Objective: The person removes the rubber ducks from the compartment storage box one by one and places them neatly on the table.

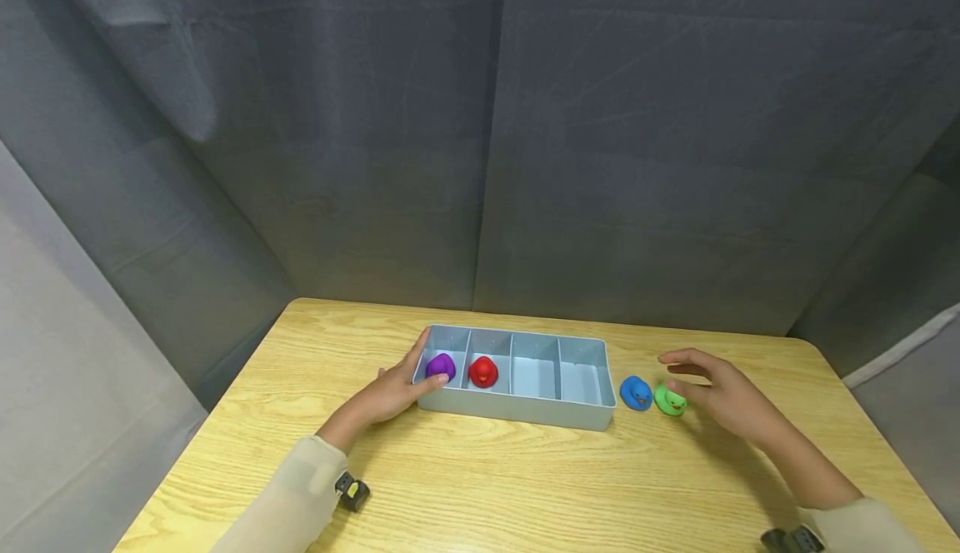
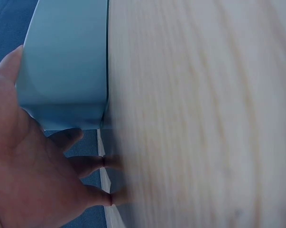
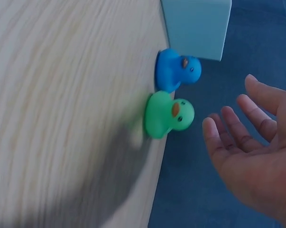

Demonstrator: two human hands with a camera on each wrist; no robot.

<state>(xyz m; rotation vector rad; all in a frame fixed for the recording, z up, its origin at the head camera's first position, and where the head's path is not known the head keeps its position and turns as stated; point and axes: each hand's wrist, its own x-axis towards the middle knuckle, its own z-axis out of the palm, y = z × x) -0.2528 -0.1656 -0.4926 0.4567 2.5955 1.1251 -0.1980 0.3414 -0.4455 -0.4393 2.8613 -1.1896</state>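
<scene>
A pale blue-grey box (image 1: 517,407) with several compartments in a row sits on the table. My left hand (image 1: 392,393) rests against its left end, thumb over the front rim and the other fingers spread along the end wall. A purple toy duck (image 1: 440,367) lies in the leftmost compartment, a red toy duck (image 1: 483,372) in the one beside it. Right of the box, a blue toy duck (image 1: 636,393) and a green toy duck (image 3: 157,116) stand side by side on the tabletop. Above the green one hovers my right hand (image 3: 256,152), fingers loosely bent and holding nothing.
The wooden table (image 1: 480,486) has rounded far corners, and its back edge runs just behind the box. Dark grey curtains (image 1: 480,161) hang behind the table and continue along both sides.
</scene>
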